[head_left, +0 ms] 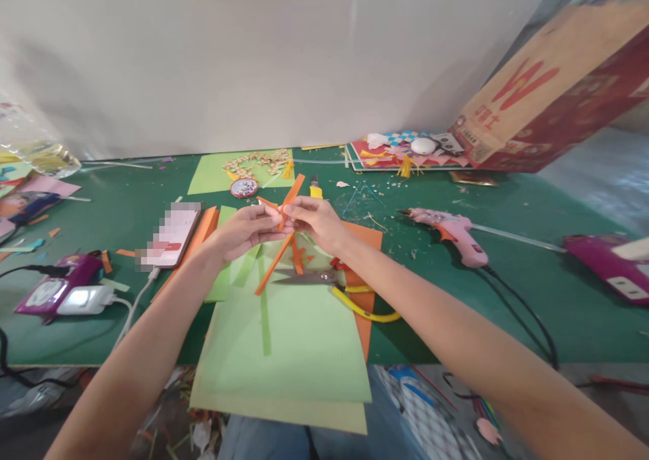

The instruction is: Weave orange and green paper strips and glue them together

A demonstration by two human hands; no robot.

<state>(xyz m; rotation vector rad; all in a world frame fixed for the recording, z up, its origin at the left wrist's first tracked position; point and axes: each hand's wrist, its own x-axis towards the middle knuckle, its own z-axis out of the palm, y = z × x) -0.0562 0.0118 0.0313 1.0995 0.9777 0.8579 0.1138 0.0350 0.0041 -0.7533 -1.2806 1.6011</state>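
Observation:
My left hand (253, 228) and my right hand (317, 222) meet in mid-view, both closed on orange paper strips (276, 265). The strips cross each other between my fingertips; one end points up and away, another slants down to the left. How they join is hidden by my fingers. Below lie light green paper sheets (289, 358) and scissors (309, 278) with yellow handles, their blades parted and pointing left. Small orange paper pieces (304, 254) sit just beyond the blades. A yellow utility knife (316, 189) lies behind my right hand.
To the right rest a pink glue gun (451, 233), a purple power strip (608, 264) and a tilted paper bag (547, 95). On the left are a phone (175, 237) on its cable and another purple power strip (65, 287). A beaded string (258, 164) lies at the back.

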